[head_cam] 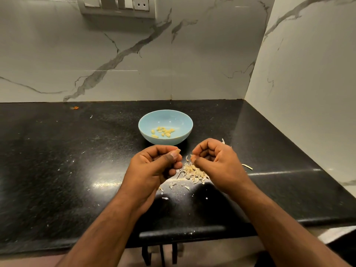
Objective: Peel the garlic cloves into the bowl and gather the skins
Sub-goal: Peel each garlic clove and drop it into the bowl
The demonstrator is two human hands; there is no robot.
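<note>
A light blue bowl [181, 120] stands on the black counter and holds several peeled garlic cloves [163, 132]. Just in front of it, both hands hover over a heap of garlic skins [192, 173]. My left hand [156, 166] has its fingers curled with the thumb pressed on the forefinger; what it holds is hidden. My right hand [215, 160] pinches a small pale piece of garlic or skin [192, 157] between thumb and fingertips. The two hands sit a few centimetres apart.
The black stone counter [77, 160] meets a marble wall at the back and on the right. Loose skin scraps lie right of my right hand [247, 166] and near the front [165, 198]. A switch panel [117, 5] hangs on the wall. The counter's front edge runs below my forearms.
</note>
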